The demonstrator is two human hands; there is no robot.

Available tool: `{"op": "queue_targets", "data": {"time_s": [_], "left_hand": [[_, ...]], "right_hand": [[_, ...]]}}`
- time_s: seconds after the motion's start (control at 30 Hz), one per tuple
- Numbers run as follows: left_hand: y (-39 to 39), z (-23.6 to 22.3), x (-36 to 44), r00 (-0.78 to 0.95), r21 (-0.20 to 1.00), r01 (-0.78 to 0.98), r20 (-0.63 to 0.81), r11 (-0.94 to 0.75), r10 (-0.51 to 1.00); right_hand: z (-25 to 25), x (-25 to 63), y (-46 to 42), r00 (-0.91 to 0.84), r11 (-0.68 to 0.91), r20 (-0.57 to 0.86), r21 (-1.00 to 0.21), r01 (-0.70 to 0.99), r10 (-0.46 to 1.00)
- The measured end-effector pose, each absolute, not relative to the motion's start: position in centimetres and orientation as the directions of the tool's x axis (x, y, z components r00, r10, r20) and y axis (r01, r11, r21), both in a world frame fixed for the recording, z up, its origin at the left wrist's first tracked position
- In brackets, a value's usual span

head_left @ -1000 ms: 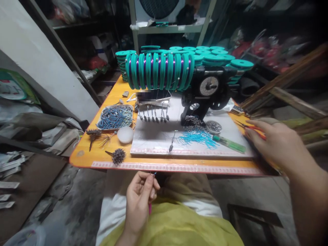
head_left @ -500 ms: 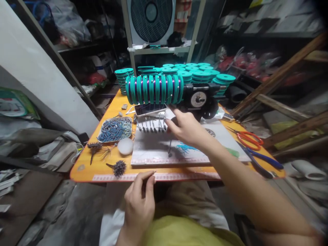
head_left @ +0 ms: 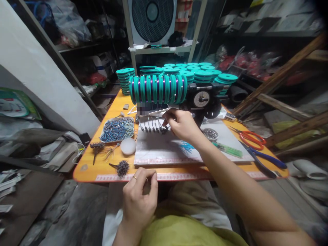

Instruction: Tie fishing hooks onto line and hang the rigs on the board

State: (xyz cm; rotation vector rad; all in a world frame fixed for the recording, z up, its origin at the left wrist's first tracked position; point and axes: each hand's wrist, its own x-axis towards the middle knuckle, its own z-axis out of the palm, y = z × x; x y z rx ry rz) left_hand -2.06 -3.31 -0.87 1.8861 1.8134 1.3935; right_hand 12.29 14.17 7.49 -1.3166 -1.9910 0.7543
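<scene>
Near the table's front edge, my left hand (head_left: 140, 191) is closed in a pinch, thumb against forefinger. Whatever lies between those fingertips is too small to name. My right hand (head_left: 183, 124) reaches over the white board (head_left: 164, 150), its thumb and fingers bent together at the right end of a row of small dark weights (head_left: 153, 129) on thin wires. What it pinches there is hidden. Just above the row stands a roll of teal spools (head_left: 157, 89) wound with purple line, mounted on a black winder (head_left: 201, 99). A phone (head_left: 153, 109) rests behind the weights.
Left on the table are a tray of blue pieces (head_left: 118, 130), a white round lid (head_left: 128, 146) and a dark spiky cluster (head_left: 122, 168). To the right lie a dish of small metal parts (head_left: 210, 134), a green cutter (head_left: 229, 149), orange-handled scissors (head_left: 249, 138) and blue-handled pliers (head_left: 269, 160).
My right hand's fingers have drawn together at the row's right end. A dark weight that hung lower over the board no longer shows there. My left hand stays nearly in place, still pinched.
</scene>
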Motion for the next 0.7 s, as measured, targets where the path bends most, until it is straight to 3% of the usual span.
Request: {"op": "queue_targets", "data": {"time_s": [0.13, 0.2, 0.4, 0.53, 0.7], "left_hand": [[-3.9, -1.0, -6.4, -0.004, 0.419, 0.819, 0.687, -0.392, 0.727], [-3.6, -0.8, -10.0, -0.034, 0.322, 0.896, 0.736, -0.306, 0.676], [-1.0, -0.6, -17.9, 0.071, 0.098, 0.979, 0.666, -0.181, 0.742], [0.4, -1.2, -18.3, 0.075, 0.133, 0.973, 0.590, -0.188, 0.804], [0.3, -1.3, -17.7, 0.061, 0.234, 0.945, 0.562, -0.230, 0.825]], "right_hand": [[7.7, 12.6, 13.7, -0.306, 0.347, 0.202, -0.757, 0.554, 0.930], [7.8, 12.8, 13.4, -0.303, 0.354, 0.215, -0.759, 0.546, 0.928], [8.1, 13.5, 12.2, -0.312, 0.394, 0.256, -0.733, 0.555, 0.915], [8.4, 13.9, 11.6, -0.308, 0.394, 0.265, -0.760, 0.517, 0.914], [8.5, 14.3, 11.0, -0.391, 0.200, 0.062, -0.925, 0.324, 0.919]]}}
